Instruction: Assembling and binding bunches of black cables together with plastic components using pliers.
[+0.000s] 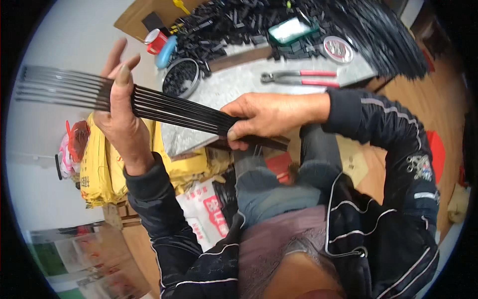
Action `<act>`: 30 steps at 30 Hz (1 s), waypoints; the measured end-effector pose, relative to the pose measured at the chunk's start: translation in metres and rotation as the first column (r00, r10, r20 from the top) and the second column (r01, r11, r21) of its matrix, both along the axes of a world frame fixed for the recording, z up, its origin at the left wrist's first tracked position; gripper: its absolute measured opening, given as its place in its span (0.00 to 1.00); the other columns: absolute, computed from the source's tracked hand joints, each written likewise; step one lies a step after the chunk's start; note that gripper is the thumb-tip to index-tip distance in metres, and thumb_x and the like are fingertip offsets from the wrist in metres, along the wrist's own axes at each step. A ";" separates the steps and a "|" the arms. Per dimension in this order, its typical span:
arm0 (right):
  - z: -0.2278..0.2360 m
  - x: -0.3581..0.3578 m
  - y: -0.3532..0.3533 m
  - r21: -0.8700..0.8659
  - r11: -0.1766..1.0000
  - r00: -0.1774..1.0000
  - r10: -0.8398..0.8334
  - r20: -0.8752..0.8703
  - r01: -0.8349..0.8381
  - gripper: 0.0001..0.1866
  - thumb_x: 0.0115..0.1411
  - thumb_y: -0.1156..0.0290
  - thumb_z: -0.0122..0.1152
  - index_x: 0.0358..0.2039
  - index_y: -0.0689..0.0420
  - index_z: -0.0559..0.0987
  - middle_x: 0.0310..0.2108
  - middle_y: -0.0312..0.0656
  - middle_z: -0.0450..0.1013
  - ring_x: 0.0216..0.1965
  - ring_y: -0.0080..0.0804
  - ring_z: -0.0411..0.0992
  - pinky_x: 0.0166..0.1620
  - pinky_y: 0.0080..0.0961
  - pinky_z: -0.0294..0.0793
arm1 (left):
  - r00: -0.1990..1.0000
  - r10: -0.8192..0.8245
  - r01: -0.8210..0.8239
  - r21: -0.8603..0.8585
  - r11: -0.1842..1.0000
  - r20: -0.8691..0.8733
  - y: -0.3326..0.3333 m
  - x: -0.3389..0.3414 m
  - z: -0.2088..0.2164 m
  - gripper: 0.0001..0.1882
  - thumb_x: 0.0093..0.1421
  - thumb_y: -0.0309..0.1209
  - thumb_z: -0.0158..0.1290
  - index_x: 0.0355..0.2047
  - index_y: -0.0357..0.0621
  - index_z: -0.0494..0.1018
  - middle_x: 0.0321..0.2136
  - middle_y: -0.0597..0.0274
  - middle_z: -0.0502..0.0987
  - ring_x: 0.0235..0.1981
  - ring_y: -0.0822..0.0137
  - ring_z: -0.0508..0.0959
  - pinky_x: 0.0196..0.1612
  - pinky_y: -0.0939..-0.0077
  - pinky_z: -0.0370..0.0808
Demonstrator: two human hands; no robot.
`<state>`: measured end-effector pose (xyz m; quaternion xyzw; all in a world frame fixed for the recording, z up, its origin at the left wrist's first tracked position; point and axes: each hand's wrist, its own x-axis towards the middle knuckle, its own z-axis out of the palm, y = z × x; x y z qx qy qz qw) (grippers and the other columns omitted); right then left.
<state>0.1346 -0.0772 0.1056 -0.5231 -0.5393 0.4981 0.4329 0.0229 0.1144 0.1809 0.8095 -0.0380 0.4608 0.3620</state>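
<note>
A fanned bundle of long, thin black strips (174, 110) stretches between my hands, its far left end blurred. My left hand (123, 119) holds it toward the left, thumb across the strips and other fingertips raised behind. My right hand (266, 114) is closed around the bundle's other end, thumb on top; a short length sticks out past it, over my lap. What lies inside the right fist is hidden. Beyond my right hand, pliers or cutters with red handles (301, 78) lie on the grey tabletop (234, 78).
Many black pieces (224, 25) are heaped at the table's back, with long black strips (383, 40) at right. A round bowl (181, 78), a green-edged box (293, 31), a round tin (338, 49) and a red cup (155, 41) stand there. Yellow sacks (102, 164) stand at left.
</note>
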 end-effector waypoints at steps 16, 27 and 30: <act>-0.065 -0.001 -0.027 -0.639 0.645 0.449 0.759 0.471 -0.419 0.14 0.52 0.71 0.60 0.37 0.65 0.78 0.28 0.47 0.78 0.29 0.39 0.76 0.34 0.34 0.73 | -0.159 -0.830 -0.107 -0.827 0.553 -0.534 -0.110 -0.043 -0.204 0.16 0.64 0.36 0.50 0.37 0.30 0.73 0.23 0.57 0.77 0.23 0.70 0.77 0.30 0.77 0.74; -0.052 -0.042 -0.071 -0.137 0.881 0.875 0.468 0.125 -0.452 0.15 0.57 0.66 0.62 0.39 0.64 0.78 0.32 0.45 0.77 0.35 0.31 0.74 0.41 0.29 0.71 | 0.026 -0.950 0.005 -0.951 0.310 -0.310 -0.072 0.010 -0.165 0.11 0.62 0.35 0.53 0.40 0.40 0.73 0.26 0.64 0.77 0.26 0.70 0.75 0.34 0.78 0.73; -0.076 -0.037 -0.080 -0.397 0.908 0.805 0.334 0.490 -0.135 0.25 0.51 0.52 0.65 0.40 0.61 0.78 0.30 0.53 0.76 0.35 0.52 0.74 0.38 0.41 0.72 | 0.274 -0.910 0.245 -0.892 0.381 -0.313 -0.076 0.040 -0.130 0.14 0.64 0.41 0.50 0.34 0.41 0.73 0.23 0.66 0.74 0.27 0.72 0.74 0.34 0.78 0.72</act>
